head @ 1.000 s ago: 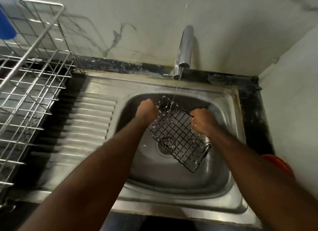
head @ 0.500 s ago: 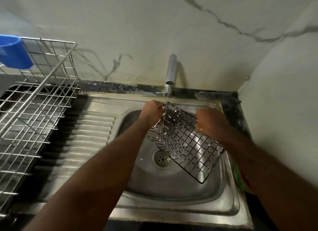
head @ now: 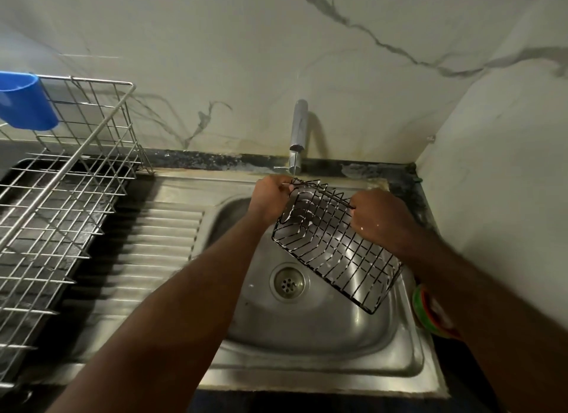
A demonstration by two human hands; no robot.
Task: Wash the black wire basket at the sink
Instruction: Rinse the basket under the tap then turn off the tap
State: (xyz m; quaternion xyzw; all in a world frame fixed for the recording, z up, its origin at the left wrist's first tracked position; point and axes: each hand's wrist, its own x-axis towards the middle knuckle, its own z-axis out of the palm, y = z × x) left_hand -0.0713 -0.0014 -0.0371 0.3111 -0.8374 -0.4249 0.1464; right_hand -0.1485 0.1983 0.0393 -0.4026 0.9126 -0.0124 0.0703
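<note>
Stainless sink (head: 307,360): left hand (head: 270,194) and right hand (head: 378,219), fingers curled, grip soapy black wire basket (head: 338,249) beneath tap (head: 298,129); rinsing judged unfinished.

No text, label, brand, number or sign could be read anywhere in the view. The green and orange object (head: 430,315) lying at the right edge of the sink (head: 307,372) perhaps carried some white print, but it was too blurred and too far to the side to make out any letters
</note>
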